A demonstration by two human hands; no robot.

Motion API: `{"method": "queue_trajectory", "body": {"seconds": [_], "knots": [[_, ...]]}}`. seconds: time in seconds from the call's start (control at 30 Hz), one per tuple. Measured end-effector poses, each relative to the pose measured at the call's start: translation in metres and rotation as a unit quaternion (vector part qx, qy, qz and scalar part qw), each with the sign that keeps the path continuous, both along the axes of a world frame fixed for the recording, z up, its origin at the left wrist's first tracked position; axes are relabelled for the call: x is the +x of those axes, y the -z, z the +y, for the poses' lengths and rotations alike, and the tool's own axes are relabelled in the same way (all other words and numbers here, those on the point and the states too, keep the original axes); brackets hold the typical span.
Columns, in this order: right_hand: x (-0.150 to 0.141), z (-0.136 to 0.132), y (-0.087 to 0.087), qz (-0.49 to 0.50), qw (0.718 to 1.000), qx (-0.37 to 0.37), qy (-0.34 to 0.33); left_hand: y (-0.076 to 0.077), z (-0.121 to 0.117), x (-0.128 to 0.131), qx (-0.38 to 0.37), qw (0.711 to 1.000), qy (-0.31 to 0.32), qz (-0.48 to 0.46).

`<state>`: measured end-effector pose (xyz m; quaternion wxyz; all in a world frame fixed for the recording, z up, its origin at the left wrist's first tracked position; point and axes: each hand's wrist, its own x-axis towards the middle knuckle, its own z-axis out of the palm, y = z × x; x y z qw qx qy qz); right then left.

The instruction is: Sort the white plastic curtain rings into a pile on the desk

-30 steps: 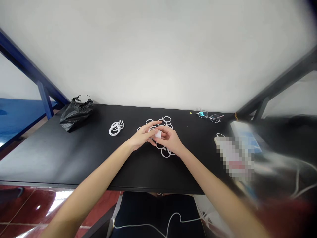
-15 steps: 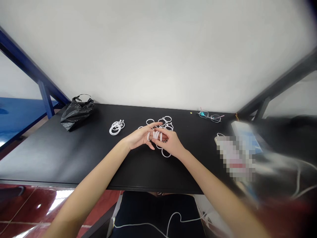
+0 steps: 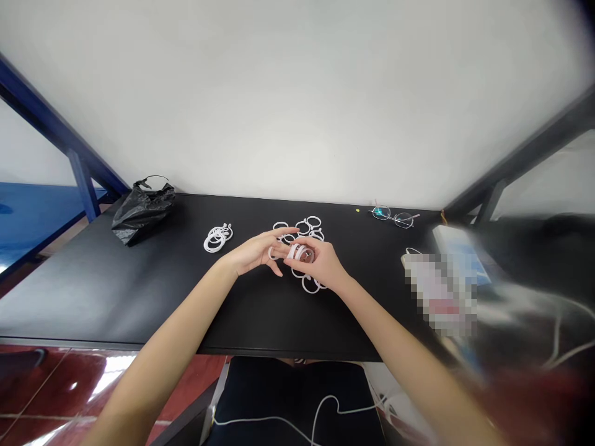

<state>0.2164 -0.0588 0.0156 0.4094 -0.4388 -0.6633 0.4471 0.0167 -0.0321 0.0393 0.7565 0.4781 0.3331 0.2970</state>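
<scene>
My right hand is closed round a small stack of white curtain rings, pinching them between thumb and fingers. Facing it, my left hand has its fingers stretched out and its thumb apart. One white ring loops round the left fingers, whose tips reach toward the stack and are partly hidden by it. More loose white rings lie on the black table under and behind the hands, some with small eyelets. Off to the left rests a separate pile of white rings.
A crumpled black plastic bag stands at the table's back left. Eyeglasses lie near the wall at the back right. A blurred-out object, a white box and cables are at the right. The black table ends at a front edge.
The stack of rings has come toward the left fingertips in my right hand, and my left hand has drawn slightly left. One ring stays round the left fingers.
</scene>
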Motion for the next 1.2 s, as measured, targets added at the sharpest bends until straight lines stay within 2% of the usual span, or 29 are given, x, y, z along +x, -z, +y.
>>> {"method": "queue_trajectory", "body": {"seconds": [0.17,0.37,0.43,0.53,0.6,0.67,0.73,0.83,0.93,1.07,1.2], "knots": [[0.000,0.001,0.003,0.016,1.000,-0.007,-0.007,-0.004,-0.001,0.002,0.013,0.999,-0.001,0.040],[-0.008,-0.004,0.000,-0.047,0.998,0.037,-0.032,0.000,-0.012,0.022,-0.021,0.998,0.049,-0.017],[-0.007,-0.004,-0.002,-0.053,0.997,0.052,-0.030,0.003,-0.011,0.023,-0.025,0.999,0.034,-0.024],[0.001,0.001,-0.007,-0.026,0.997,0.067,-0.004,0.005,-0.004,0.017,-0.025,0.998,-0.022,-0.052],[0.010,0.004,-0.012,-0.053,0.996,0.077,0.017,0.005,0.000,0.011,-0.027,0.995,-0.047,-0.089],[0.018,0.007,-0.017,-0.135,0.988,0.059,-0.043,0.002,0.003,0.007,-0.039,0.991,-0.042,-0.120],[0.022,0.006,-0.021,-0.222,0.966,0.050,-0.120,0.000,0.004,0.005,-0.054,0.990,-0.033,-0.127],[0.021,0.002,-0.023,-0.301,0.938,0.084,-0.150,-0.001,0.004,0.005,-0.061,0.990,-0.042,-0.118],[0.016,-0.002,-0.022,-0.320,0.930,0.097,-0.153,0.001,0.005,0.006,-0.060,0.992,-0.046,-0.106],[0.011,-0.005,-0.021,-0.306,0.937,0.090,-0.144,0.001,0.006,0.005,-0.047,0.995,-0.049,-0.076],[0.014,-0.002,-0.026,-0.210,0.973,0.044,-0.091,-0.002,0.004,0.004,-0.021,0.998,-0.057,-0.023]]}}
